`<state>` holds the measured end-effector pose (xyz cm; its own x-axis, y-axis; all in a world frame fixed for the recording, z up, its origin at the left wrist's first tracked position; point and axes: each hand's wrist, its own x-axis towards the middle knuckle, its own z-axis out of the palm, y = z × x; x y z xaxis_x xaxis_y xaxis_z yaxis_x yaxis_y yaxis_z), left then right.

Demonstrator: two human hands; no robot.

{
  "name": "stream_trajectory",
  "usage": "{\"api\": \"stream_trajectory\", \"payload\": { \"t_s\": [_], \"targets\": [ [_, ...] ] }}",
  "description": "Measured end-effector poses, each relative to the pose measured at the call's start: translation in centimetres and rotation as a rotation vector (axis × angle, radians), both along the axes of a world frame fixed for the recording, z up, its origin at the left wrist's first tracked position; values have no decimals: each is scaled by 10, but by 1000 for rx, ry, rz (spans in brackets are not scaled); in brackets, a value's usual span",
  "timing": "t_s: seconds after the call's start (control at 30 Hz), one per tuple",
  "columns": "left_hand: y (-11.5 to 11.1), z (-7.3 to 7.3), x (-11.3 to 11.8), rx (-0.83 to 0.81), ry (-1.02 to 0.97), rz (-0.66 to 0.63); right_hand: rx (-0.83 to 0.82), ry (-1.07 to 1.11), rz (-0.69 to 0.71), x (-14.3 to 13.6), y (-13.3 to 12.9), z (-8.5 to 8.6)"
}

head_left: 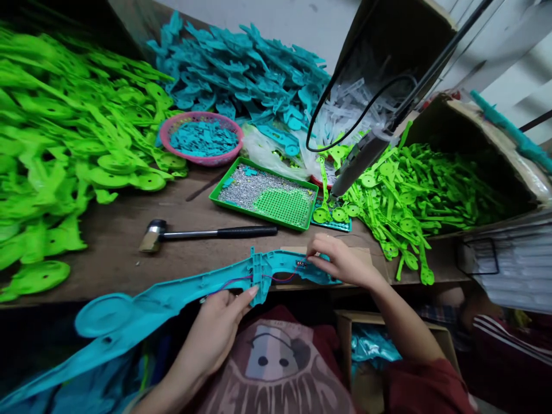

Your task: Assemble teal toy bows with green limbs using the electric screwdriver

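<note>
- Left hand [215, 328] has its grip clamped on the teal shell [181, 299], thumb pressing near the shell's middle rib where the thin wires [241, 280] run.
- Right hand [340, 261] sits at the shell's far end, fingertips pinched together on a tiny part by the wire ends. Too small to tell what that bit actually is.
- The shell itself is long, lying tilted across the near edge of the desk [121, 253], round end hanging off toward the lap.
- Just behind the shell there's a hammer [202, 233] lying flat.
- Behind the hammer, a green tray [265, 195] with silvery bits in it, looks like screws.
- Further back from the tray, a pink basket [200, 138] of small teal pieces.
- Big green pile [64, 144] left of the basket, teal pile [241, 69] behind it.
- Right of the tray, a hanging screwdriver [360, 161] pointing down, and more green parts [414, 184] spilling out of a box [487, 144].
</note>
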<state>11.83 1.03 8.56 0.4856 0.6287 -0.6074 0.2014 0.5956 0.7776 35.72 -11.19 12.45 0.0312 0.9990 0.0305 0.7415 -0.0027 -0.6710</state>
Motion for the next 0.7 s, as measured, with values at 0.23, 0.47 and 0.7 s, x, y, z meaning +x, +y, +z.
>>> {"api": "stream_trajectory", "payload": {
  "t_s": [0.23, 0.47, 0.7],
  "targets": [
    [-1, 10, 2, -114, -23, 119, -169, 335, 58, 29, -3, -4],
    [-4, -1, 6, -103, -54, 85, -20, -158, 107, -13, 16, 13],
    [-5, -1, 8, -24, -149, 45, 43, -534, 168, -52, 33, -1]
  ]
}}
